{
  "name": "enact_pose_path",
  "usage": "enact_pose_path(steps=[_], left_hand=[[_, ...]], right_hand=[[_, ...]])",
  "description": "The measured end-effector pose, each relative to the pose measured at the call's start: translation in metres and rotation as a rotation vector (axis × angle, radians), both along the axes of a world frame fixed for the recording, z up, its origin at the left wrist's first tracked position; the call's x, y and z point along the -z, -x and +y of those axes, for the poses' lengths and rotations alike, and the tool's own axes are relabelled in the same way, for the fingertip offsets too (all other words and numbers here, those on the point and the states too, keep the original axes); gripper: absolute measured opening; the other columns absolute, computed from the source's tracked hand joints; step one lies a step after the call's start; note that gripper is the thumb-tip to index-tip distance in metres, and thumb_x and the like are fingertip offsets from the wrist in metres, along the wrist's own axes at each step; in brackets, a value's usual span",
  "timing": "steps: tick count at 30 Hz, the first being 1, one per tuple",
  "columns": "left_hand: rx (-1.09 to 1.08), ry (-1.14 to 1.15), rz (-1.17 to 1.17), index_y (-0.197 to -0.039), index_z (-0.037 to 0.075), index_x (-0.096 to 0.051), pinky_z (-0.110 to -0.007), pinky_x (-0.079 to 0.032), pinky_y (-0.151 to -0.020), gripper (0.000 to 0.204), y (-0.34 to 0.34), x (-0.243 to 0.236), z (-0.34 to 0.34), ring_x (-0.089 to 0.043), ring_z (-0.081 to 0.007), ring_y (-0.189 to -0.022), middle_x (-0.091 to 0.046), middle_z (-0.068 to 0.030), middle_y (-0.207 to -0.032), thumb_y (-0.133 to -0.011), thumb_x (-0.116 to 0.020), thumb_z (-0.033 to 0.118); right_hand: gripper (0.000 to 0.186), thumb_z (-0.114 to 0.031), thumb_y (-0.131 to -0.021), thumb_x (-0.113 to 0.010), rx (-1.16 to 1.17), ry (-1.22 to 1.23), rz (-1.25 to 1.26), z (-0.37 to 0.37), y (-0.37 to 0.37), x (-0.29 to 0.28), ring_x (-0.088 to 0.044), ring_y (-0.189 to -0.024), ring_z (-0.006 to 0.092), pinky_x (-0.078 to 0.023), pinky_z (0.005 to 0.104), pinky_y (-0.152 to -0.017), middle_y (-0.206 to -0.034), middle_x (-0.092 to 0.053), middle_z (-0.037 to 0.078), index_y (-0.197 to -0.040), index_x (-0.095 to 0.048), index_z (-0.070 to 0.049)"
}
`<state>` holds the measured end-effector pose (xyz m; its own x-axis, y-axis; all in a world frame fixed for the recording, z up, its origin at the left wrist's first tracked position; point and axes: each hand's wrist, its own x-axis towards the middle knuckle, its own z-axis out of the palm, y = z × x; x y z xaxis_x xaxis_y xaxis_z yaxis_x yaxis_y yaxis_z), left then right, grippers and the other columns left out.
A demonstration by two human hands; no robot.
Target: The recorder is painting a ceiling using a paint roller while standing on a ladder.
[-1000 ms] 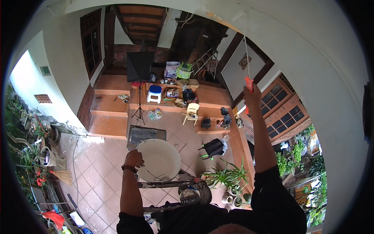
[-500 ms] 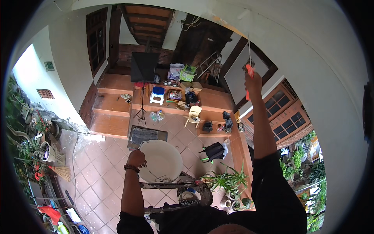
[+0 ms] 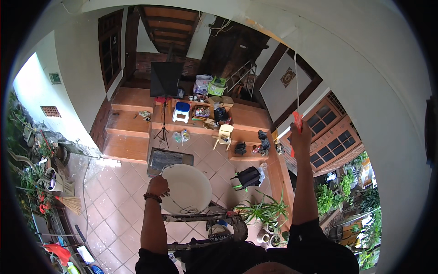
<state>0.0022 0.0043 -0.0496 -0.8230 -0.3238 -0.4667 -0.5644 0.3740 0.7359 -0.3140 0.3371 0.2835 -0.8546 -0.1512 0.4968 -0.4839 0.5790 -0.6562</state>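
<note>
My left hand (image 3: 158,187), with a beaded bracelet at the wrist, is closed on the left rim of a large white bucket (image 3: 191,185). A little pale stuff lies at the bottom of its near side. Raised at the right, my right hand (image 3: 300,137) grips the orange-red handle of a paint roller (image 3: 297,86). The roller's long thin rod points up to the pale overhead beam (image 3: 337,50). Its whitish head, against the beam, is hard to make out from the paint there.
Below me is a paint-spattered stepladder (image 3: 196,218), with a smaller bucket (image 3: 221,231) beside it. Farther off stand a yellow chair (image 3: 223,135), a blue-topped stool (image 3: 181,112), and a black softbox on a tripod (image 3: 165,80). Potted plants (image 3: 262,211) and a black backpack (image 3: 247,178) are at right.
My right hand has come down and nearer to me, drawing the paint roller along the overhead beam. My left hand stays on the bucket's rim.
</note>
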Motion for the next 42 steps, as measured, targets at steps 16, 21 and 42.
enact_pose_path(steps=[16, 21, 42], left_hand=[[-0.134, -0.023, 0.004, -0.073, 0.001, -0.071, -0.028, -0.053, -0.043, 0.029, 0.001, 0.003, 0.002, -0.065, -0.0141, -0.048, -0.07, -0.0063, -0.067, -0.089, -0.05, 0.015], [-0.203, -0.082, -0.049, -0.072, -0.001, -0.069, -0.029, -0.053, -0.042, 0.03, 0.003, -0.027, 0.008, -0.065, -0.015, -0.048, -0.069, -0.0067, -0.066, -0.089, -0.048, 0.012], [-0.025, 0.005, -0.032, -0.074, -0.003, -0.068, -0.032, -0.055, -0.044, 0.032, 0.002, -0.001, 0.004, -0.066, -0.02, -0.052, -0.069, -0.0107, -0.069, -0.09, -0.045, 0.014]], right_hand=[[0.021, -0.021, -0.086, -0.059, -0.066, 0.069, -0.003, -0.027, 0.021, -0.035, -0.053, -0.048, 0.0144, -0.042, 0.0309, -0.044, -0.06, -0.052, 0.006, -0.084, -0.053, -0.001], [0.024, -0.021, -0.086, -0.06, -0.055, 0.03, -0.038, -0.004, -0.01, -0.012, -0.056, -0.052, 0.0171, -0.043, 0.0318, -0.049, -0.065, -0.055, 0.009, -0.091, -0.056, 0.001], [0.019, -0.02, -0.088, -0.057, -0.102, -0.089, -0.114, -0.004, 0.022, -0.061, -0.05, -0.047, 0.0122, -0.04, 0.028, -0.042, -0.062, -0.053, 0.005, -0.081, -0.053, -0.002]])
